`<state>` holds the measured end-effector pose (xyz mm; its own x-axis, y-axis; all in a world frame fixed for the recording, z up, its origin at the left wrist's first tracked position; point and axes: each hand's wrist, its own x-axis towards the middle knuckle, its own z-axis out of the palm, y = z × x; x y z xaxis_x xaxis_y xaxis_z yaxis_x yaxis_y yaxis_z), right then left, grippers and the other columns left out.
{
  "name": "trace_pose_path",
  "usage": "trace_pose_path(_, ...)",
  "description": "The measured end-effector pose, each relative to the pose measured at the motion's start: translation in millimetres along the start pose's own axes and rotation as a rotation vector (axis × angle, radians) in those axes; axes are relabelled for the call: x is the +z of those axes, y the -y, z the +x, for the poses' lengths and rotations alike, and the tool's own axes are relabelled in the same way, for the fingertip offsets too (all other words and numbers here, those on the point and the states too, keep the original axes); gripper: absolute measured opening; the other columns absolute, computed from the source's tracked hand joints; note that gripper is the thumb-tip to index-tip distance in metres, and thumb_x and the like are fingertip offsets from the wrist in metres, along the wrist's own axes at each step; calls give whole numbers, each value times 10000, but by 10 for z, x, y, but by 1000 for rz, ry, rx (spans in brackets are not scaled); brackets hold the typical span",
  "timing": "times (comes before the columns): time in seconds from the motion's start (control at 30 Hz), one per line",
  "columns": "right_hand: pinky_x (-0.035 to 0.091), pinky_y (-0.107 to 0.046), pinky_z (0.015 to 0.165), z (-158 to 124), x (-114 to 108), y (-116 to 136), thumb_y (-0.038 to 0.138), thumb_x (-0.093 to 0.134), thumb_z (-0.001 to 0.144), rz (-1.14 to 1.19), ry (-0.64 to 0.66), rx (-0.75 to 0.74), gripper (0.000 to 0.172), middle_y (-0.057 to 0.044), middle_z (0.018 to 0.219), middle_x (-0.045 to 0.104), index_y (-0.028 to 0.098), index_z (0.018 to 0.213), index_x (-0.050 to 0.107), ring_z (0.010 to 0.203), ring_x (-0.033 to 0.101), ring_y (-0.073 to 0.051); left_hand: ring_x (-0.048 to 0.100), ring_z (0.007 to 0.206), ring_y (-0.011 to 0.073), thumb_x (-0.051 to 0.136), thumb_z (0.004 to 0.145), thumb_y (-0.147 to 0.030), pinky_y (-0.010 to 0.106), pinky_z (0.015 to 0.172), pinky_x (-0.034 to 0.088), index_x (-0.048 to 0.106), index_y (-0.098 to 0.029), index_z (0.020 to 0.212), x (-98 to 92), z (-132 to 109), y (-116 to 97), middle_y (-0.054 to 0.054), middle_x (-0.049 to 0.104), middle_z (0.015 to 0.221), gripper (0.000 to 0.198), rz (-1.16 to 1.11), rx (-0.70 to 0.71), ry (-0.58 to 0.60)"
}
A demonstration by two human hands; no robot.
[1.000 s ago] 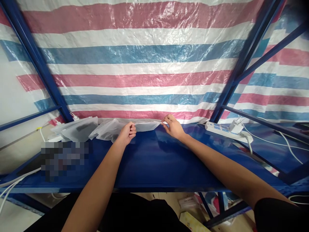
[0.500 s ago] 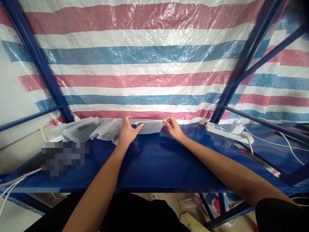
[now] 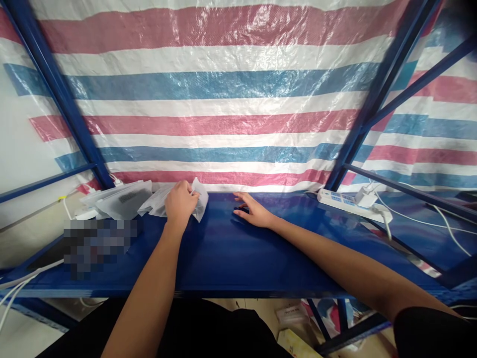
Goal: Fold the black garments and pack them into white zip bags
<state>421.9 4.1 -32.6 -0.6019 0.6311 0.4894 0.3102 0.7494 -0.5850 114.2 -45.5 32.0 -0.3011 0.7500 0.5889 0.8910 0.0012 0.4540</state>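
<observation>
My left hand (image 3: 182, 203) is closed on a translucent frosted plastic bag (image 3: 201, 199), whose end sticks out to the right of my fingers. Behind and left of that hand lie more crumpled frosted bags (image 3: 155, 203), partly hidden by it. Farther left, other flat bags (image 3: 124, 199) lean together, one with dark print. My right hand (image 3: 254, 210) rests over the blue shelf top (image 3: 238, 258), fingers apart and holding nothing.
A white power strip (image 3: 337, 200) with a plugged-in adapter (image 3: 366, 196) lies at the right, trailing white cables. Blue metal posts (image 3: 359, 134) frame the shelf, and a striped plastic sheet (image 3: 223, 99) hangs behind. A blurred-out patch (image 3: 100, 246) covers something at the left.
The frosted bag that both hands held has moved left in my left hand, up to the other bags. My right hand has let go of it and spread its fingers.
</observation>
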Motion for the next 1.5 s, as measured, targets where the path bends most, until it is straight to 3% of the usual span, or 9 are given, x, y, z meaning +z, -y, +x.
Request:
trace_pose_path(0.1, 584, -535, 1139, -22, 25, 90, 418, 649, 1071, -79, 106, -66, 676, -148, 1663, 449, 338, 1685, 377, 1425, 613, -319, 692, 928, 306, 713, 810, -170, 379, 761, 466, 595, -255, 833, -71, 46, 154, 78, 743, 1039, 147, 62, -4, 76)
trace_pose_path(0.23, 546, -560, 1178, -25, 21, 99, 397, 662, 1069, -146, 136, -69, 671, -153, 1598, 526, 329, 1681, 394, 1372, 657, -314, 704, 995, 301, 681, 818, -114, 389, 827, 504, 621, -253, 912, -69, 59, 219, 85, 730, 1138, 178, 49, 0, 119)
trace_pose_path(0.5, 534, -531, 1186, -23, 31, 75, 402, 640, 1081, -163, 146, -66, 625, -156, 1563, 552, 294, 1657, 423, 1377, 649, -299, 665, 1177, 349, 629, 964, -334, 470, 991, 528, 652, -210, 1101, -134, 105, 205, 144, 695, 1227, 186, -5, -68, -31)
trace_pose_path(0.67, 525, -525, 1195, -20, 20, 89, 417, 615, 1093, -184, 159, -62, 591, -151, 1566, 566, 284, 1643, 445, 1413, 626, -306, 559, 1325, 490, 534, 1012, -319, 649, 1052, 457, 766, -188, 1144, -205, 133, 437, 244, 653, 1381, 297, 196, -165, -112)
trace_pose_path(0.83, 533, -534, 1186, -30, 13, 72, 417, 639, 1082, -187, 140, -74, 591, -143, 1548, 596, 292, 1634, 469, 1404, 636, -311, 651, 1241, 486, 661, 932, -293, 664, 1021, 491, 815, -240, 1161, -270, 202, 716, 230, 725, 1300, 281, 226, -334, 75)
trace_pose_path(1.03, 539, -531, 1182, -18, 24, 82, 398, 644, 1078, -200, 138, -74, 569, -147, 1539, 611, 279, 1614, 494, 1399, 644, -312, 726, 1070, 439, 639, 934, -239, 565, 908, 555, 782, -243, 1197, -325, 216, 714, 199, 779, 1158, 300, 147, -370, 23)
trace_pose_path(1.27, 529, -537, 1192, -10, 17, 100, 394, 644, 1076, -201, 138, -81, 559, -150, 1539, 612, 274, 1604, 503, 1412, 633, -315, 657, 1226, 334, 485, 1014, -179, 456, 1103, 471, 684, -219, 1172, -434, 173, 500, 137, 746, 1242, 257, 20, 6, -382)
trace_pose_path(1.4, 517, -548, 1203, -13, 62, 56, 403, 651, 1068, -153, 138, -50, 641, -156, 1555, 582, 283, 1658, 430, 1411, 630, -318, 626, 1299, 310, 474, 1046, -170, 461, 1189, 402, 663, -231, 1157, -395, 128, 294, 114, 731, 1303, 228, -128, 251, -398)
trace_pose_path(1.5, 550, -553, 1164, 5, 125, -43, 427, 706, 1025, -51, 20, 9, 871, -172, 1617, 503, 310, 1746, 232, 1408, 622, -325, 634, 1274, 283, 478, 1057, -146, 450, 1179, 423, 692, -247, 1093, -205, 35, 70, 76, 746, 1279, 239, -230, 495, -286)
